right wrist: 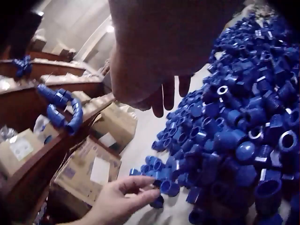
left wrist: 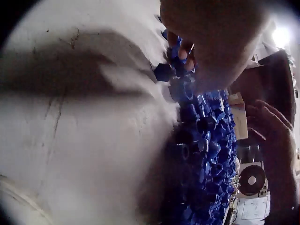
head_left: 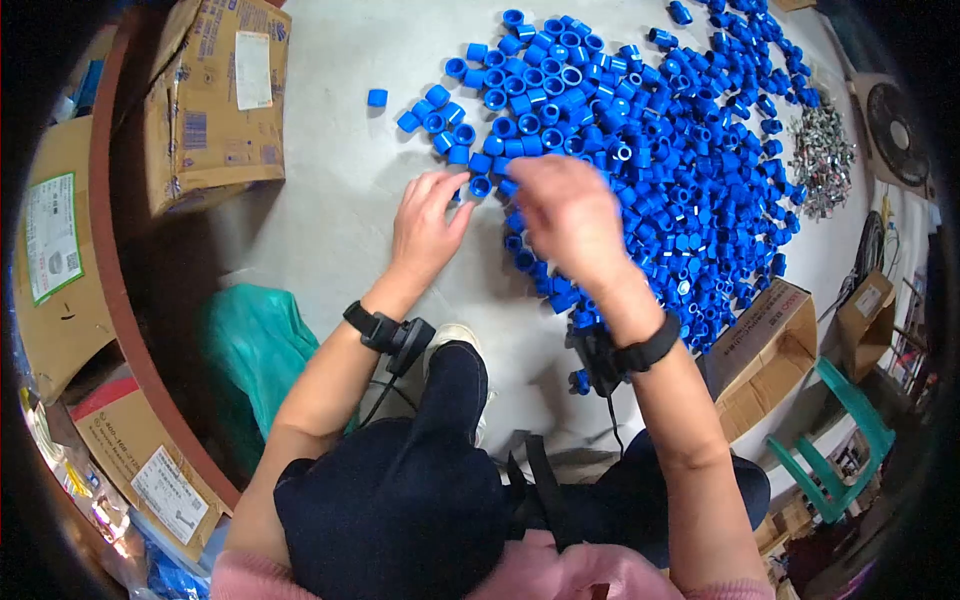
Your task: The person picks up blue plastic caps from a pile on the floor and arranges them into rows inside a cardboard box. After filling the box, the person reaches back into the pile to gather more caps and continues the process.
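Note:
Blue plastic fittings [head_left: 700,190] lie in a wide heap on the pale floor. The left hand [head_left: 430,220] is at the heap's near-left edge, thumb and fingers apart, fingertips close to a few loose pieces; a small blue piece shows between them, with no grip visible. In the right wrist view the same hand [right wrist: 124,199] reaches in from below, beside some blue fittings [right wrist: 169,187]. The right hand [head_left: 570,215], blurred, hovers over the heap's left part. Its fingers hang down spaced apart in the right wrist view, and no piece shows in them.
Cardboard boxes stand at the left [head_left: 215,110] and lower right [head_left: 765,350]. A green plastic bag [head_left: 260,340] lies left of the legs. Far right are a pile of small metallic parts [head_left: 822,160], a fan [head_left: 893,130] and a green stool [head_left: 840,450].

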A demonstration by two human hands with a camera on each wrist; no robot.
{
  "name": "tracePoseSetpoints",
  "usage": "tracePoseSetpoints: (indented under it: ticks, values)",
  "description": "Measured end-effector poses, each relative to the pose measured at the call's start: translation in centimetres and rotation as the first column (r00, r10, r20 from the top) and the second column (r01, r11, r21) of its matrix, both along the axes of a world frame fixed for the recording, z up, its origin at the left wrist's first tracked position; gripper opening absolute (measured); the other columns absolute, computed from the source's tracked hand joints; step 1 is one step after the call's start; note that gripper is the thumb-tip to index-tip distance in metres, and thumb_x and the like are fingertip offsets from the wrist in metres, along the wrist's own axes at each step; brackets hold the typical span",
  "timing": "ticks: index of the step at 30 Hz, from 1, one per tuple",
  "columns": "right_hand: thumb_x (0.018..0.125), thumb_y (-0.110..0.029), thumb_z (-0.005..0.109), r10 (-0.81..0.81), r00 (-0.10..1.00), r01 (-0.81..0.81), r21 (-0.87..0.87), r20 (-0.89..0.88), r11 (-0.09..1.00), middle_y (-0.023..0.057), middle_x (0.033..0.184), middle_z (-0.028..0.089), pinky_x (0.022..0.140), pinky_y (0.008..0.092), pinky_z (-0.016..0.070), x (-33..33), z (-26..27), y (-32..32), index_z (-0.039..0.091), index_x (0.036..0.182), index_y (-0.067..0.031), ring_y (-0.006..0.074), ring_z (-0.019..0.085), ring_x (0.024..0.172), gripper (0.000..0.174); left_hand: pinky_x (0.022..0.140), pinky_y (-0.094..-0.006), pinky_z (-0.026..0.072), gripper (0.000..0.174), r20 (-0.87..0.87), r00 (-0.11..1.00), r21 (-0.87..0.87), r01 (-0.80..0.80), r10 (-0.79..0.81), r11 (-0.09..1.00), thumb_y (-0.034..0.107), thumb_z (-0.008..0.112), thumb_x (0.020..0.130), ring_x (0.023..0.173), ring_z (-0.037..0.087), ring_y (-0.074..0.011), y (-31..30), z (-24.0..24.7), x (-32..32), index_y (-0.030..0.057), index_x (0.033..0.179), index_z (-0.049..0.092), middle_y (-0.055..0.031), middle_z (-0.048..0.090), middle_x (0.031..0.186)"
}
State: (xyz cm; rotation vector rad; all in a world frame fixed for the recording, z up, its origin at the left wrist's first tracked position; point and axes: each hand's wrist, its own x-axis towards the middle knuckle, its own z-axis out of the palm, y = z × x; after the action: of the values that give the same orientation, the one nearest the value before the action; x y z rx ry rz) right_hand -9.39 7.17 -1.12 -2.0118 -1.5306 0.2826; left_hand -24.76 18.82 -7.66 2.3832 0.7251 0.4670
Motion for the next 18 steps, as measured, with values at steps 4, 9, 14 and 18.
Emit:
tracePoseSetpoints:
  ticks: [4, 9, 14, 18]
  values:
    - [0.073, -0.009, 0.059, -0.365, 0.923, 0.374, 0.061, -0.119, 0.925, 0.0096, 0.077, 0.061, 0.065, 0.0352, 0.0458, 2.7, -1.3, -2.6, 0.062, 0.085, -0.0081, 0.0266, 0.057, 0.074, 0.013, 0.073, -0.0344, 0.0374, 0.033, -0.112, 0.994, 0.163, 0.016, 0.002, 0.987, 0.020, 0.070, 0.063, 0.088, 0.050, -0.0220, -0.4, 0.0, 1.0, 0.0113, 0.092, 0.058, -0.0038, 0.055, 0.092]
    - [0.064, -0.007, 0.060, -0.078, 0.995, 0.078, 0.008, 0.062, 0.997, 0.0047, 0.080, 0.057, 0.070, 0.0336, 0.0411, 0.7, -2.5, -2.7, 0.060, 0.074, -0.0079, 0.0228, 0.052, 0.080, 0.010, 0.079, -0.0371, 0.0322, 0.032, -0.250, 0.967, 0.282, 0.113, -0.041, 0.953, 0.024, 0.070, 0.062, 0.091, 0.048, -0.0202, -0.6, -0.7, 1.5, 0.0141, 0.090, 0.058, 0.0000, 0.055, 0.090]
    - [0.064, -0.011, 0.056, 0.048, 0.968, 0.000, -0.189, 0.246, 0.982, 0.0042, 0.075, 0.050, 0.066, 0.0331, 0.0381, -1.6, -4.7, -2.0, 0.057, 0.068, -0.0105, 0.0209, 0.048, 0.079, 0.005, 0.082, -0.0377, 0.0314, 0.029, -0.241, 0.969, 0.316, 0.137, -0.060, 0.939, 0.022, 0.069, 0.062, 0.092, 0.048, -0.0204, -0.8, -0.9, 1.2, 0.0141, 0.088, 0.058, 0.0006, 0.056, 0.088]
    - [0.065, -0.012, 0.054, 0.038, 0.962, 0.032, -0.250, 0.272, 0.968, 0.0051, 0.074, 0.051, 0.066, 0.0340, 0.0382, -2.0, -5.7, -1.6, 0.057, 0.070, -0.0105, 0.0215, 0.049, 0.078, 0.006, 0.085, -0.0387, 0.0306, 0.031, -0.235, 0.965, 0.281, 0.183, -0.117, 0.942, 0.020, 0.068, 0.062, 0.094, 0.048, -0.0215, -1.1, 0.1, 0.8, 0.0133, 0.091, 0.058, -0.0008, 0.056, 0.091]
